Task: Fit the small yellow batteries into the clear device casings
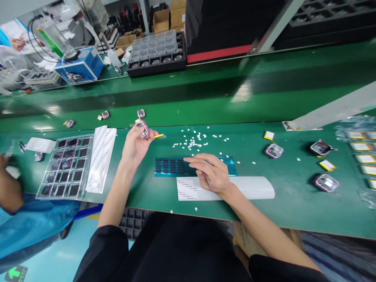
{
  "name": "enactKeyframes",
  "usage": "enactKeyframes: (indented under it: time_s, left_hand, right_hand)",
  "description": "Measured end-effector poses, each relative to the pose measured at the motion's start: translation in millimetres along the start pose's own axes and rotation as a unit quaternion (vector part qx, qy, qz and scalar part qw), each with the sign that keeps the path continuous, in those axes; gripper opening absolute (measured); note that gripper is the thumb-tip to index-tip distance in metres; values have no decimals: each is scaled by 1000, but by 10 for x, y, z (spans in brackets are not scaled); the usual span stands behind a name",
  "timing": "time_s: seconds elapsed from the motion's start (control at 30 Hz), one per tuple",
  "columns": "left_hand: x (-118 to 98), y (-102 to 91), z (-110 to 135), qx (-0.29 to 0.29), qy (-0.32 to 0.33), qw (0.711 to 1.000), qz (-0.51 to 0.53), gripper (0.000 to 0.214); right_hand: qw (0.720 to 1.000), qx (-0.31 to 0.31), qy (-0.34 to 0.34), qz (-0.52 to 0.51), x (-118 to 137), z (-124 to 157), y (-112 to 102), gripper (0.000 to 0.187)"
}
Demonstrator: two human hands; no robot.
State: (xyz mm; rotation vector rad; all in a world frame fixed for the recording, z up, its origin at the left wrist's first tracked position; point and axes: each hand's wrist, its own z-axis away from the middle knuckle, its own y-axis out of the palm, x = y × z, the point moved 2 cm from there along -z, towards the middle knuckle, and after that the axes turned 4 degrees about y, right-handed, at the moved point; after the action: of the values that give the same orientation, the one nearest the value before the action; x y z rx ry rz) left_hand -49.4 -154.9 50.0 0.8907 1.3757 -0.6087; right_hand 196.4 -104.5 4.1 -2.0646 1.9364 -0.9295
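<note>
In my left hand (pixel 135 145) is a small purple-rimmed device casing (pixel 143 129), gripped between thumb and fingers above the bench. A thin yellow-edged battery (pixel 158 136) sticks out on the right side of that hand. My right hand (pixel 212 172) hovers over or rests on a blue film sheet (pixel 232 167) bearing rows of black strips; its index finger is stretched out and its other fingers are partly bent. I see nothing in it. Partly under that wrist lies a white backing sheet (pixel 252 187). Small white scraps (pixel 194 143) are scattered beyond the film.
Left lies a clear tray (pixel 66 166) of dark square parts beside printed paper strips (pixel 101 160). More casings (pixel 273 150) and yellow-edged batteries (pixel 327 165) sit to the right. A white metal post (pixel 331 105) stands at the right. A co-worker's arm (pixel 10 188) is at far left.
</note>
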Motion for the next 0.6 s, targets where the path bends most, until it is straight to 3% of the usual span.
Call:
enactKeyframes:
  time_s: [0.17, 0.27, 0.37, 0.6]
  left_hand:
    - [168, 328, 218, 145, -66, 987, -31, 30]
    - [273, 445, 436, 210, -63, 970, -108, 26]
    - [328, 512, 580, 233, -6, 956, -178, 14]
    - [385, 530, 644, 240, 11, 942, -235, 16]
  right_hand:
    - [997, -11, 67, -39, -35, -4, -32, 29]
    - [991, 10, 130, -41, -46, 2, -39, 24]
    - [988, 26, 151, -24, -52, 8, -19, 35]
    - [991, 18, 130, 32, -41, 47, 39, 21]
